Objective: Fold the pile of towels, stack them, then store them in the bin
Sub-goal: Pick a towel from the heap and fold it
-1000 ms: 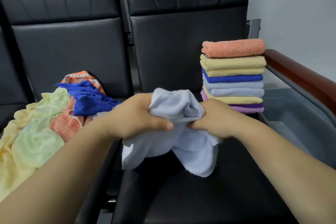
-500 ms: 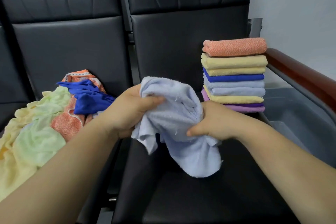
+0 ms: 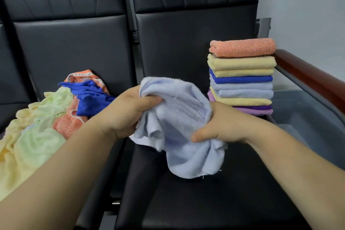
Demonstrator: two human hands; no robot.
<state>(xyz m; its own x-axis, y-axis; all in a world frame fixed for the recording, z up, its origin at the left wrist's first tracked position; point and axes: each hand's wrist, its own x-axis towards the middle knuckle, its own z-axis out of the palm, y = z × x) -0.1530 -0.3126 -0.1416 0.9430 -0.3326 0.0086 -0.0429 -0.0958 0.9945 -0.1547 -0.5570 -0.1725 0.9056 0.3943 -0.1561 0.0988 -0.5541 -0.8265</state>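
A crumpled light blue towel (image 3: 179,117) hangs above the black seat (image 3: 205,201). My left hand (image 3: 127,110) grips its upper left edge, thumb over the cloth. My right hand (image 3: 222,123) grips bunched cloth on its right side. A stack of several folded towels (image 3: 241,76), orange on top, stands at the back right of the same seat. On the seat to the left lies a loose pile of unfolded towels (image 3: 43,117) in pale yellow, green, orange and dark blue. A grey bin (image 3: 306,117) sits to the right of the stack.
Black padded seat backs (image 3: 186,33) rise behind both seats. A brown wooden armrest (image 3: 313,78) runs along the right, above the bin. A pale wall is at the far right.
Both hands have drawn apart, spreading the light blue towel wider. My left hand rose a little with the top edge; the lower part hangs further down.
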